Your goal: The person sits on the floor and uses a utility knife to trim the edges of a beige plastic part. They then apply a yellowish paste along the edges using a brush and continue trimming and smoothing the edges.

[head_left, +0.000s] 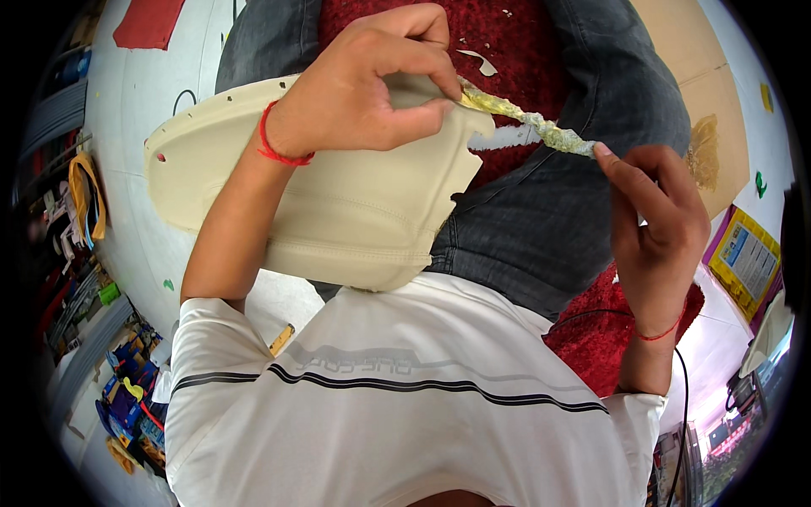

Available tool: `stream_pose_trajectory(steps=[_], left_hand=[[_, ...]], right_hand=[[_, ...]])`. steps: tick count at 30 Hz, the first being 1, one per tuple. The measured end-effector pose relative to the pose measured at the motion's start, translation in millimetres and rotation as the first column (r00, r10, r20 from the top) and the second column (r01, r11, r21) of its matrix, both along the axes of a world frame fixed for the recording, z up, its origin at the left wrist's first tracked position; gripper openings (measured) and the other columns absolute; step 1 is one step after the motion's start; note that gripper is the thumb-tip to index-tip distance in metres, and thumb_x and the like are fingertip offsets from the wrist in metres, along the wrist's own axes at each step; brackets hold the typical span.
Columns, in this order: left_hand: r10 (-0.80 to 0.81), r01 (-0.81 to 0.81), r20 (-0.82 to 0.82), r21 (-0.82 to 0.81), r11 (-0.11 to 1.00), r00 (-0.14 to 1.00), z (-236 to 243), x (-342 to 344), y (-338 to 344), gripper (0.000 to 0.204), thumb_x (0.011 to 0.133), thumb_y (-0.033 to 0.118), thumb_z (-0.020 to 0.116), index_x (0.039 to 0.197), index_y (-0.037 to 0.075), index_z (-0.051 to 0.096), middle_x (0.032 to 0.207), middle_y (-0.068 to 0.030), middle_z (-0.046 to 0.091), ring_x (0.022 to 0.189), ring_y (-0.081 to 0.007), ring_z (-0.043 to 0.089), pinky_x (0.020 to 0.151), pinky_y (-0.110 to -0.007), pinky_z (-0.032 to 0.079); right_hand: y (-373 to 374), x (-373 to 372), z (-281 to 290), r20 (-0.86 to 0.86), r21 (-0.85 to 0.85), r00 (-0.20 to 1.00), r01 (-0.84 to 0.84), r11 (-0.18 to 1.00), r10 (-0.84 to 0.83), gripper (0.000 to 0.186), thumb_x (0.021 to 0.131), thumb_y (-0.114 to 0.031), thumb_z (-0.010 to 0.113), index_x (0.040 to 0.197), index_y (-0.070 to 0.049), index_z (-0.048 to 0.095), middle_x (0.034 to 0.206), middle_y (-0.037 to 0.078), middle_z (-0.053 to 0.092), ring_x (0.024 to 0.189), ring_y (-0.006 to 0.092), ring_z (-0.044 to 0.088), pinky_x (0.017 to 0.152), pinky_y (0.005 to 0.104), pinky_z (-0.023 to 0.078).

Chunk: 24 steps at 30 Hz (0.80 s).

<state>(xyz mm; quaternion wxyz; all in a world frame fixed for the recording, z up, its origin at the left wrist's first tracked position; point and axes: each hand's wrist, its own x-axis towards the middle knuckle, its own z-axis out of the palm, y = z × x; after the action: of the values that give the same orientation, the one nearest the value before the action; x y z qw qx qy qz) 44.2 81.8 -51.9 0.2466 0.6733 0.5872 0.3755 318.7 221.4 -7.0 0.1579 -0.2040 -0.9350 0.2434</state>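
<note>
A cream, moulded panel [355, 182] with stitched lines lies across my lap, its right edge ragged. From its upper right corner a thin, twisted, yellowish-white strip [557, 135] stretches to the right. My left hand [376, 89] reaches over the panel and pinches the strip between thumb and fingers near that corner. At the strip's far right end, my right hand [663, 207] grips it between thumb and forefinger. Below the strip, a pale, fuzzy-edged piece [507, 138] shows beside the panel; whether it is joined to the strip I cannot tell.
Dark red carpet [507, 42] lies between my legs, with a small white scrap [480, 62] on it. Cardboard [688, 76] spreads at the upper right, near a yellow package [743, 262]. Crowded shelves [63, 245] stand at left. A black cable [684, 406] runs at lower right.
</note>
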Motion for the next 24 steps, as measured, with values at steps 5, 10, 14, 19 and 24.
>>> stream_pose_trajectory(steps=[5,10,14,19,24], left_hand=[[0.003,-0.003,0.007,-0.021,1.0,1.0,-1,-1,-1,0.019,0.069,-0.002,0.071,0.087,0.001,0.072,0.084,-0.0053,0.047,0.079,-0.0188,0.05,0.07,-0.03,0.043],[0.007,-0.008,-0.02,-0.04,0.999,1.0,-4,-1,-1,0.019,0.07,-0.002,0.071,0.089,0.0,0.073,0.084,-0.0054,0.047,0.079,-0.0187,0.049,0.071,-0.03,0.043],[0.018,-0.017,0.033,-0.034,0.999,0.999,-11,-2,-2,0.018,0.07,-0.002,0.071,0.088,0.001,0.073,0.084,-0.0051,0.047,0.079,-0.0187,0.049,0.071,-0.03,0.043],[0.004,-0.003,0.068,-0.007,1.0,0.998,-21,-5,-4,0.019,0.069,-0.002,0.07,0.088,0.001,0.073,0.084,-0.0049,0.047,0.079,-0.0186,0.049,0.07,-0.03,0.043],[-0.016,0.016,0.071,0.011,1.0,0.997,-22,-4,-2,0.021,0.068,-0.002,0.069,0.088,0.002,0.074,0.084,-0.005,0.047,0.078,-0.0188,0.049,0.069,-0.03,0.042]], right_hand=[[-5,-5,-7,0.007,0.061,0.999,-0.054,0.997,0.054,0.039,0.069,0.013,0.069,0.102,-0.007,0.078,0.082,0.007,0.058,0.071,0.0251,0.061,0.062,0.0354,0.048],[0,-10,-9,0.065,0.066,0.995,-0.084,0.994,0.08,0.037,0.071,0.011,0.067,0.102,-0.006,0.077,0.081,0.008,0.057,0.07,0.0272,0.06,0.062,0.0385,0.049],[1,-10,-13,0.066,-0.012,0.996,-0.067,0.998,0.068,0.034,0.075,0.011,0.066,0.103,-0.005,0.077,0.08,0.01,0.059,0.068,0.028,0.06,0.062,0.0364,0.048],[8,-2,-20,0.077,-0.4,0.996,0.081,0.913,-0.055,0.027,0.086,0.008,0.066,0.109,-0.001,0.076,0.078,0.008,0.064,0.065,0.0152,0.059,0.062,0.0288,0.046],[4,13,-40,0.126,-0.751,0.971,0.227,0.619,-0.203,0.021,0.095,-0.001,0.066,0.114,0.001,0.076,0.08,0.0,0.065,0.067,0.0045,0.052,0.059,0.0233,0.04]])
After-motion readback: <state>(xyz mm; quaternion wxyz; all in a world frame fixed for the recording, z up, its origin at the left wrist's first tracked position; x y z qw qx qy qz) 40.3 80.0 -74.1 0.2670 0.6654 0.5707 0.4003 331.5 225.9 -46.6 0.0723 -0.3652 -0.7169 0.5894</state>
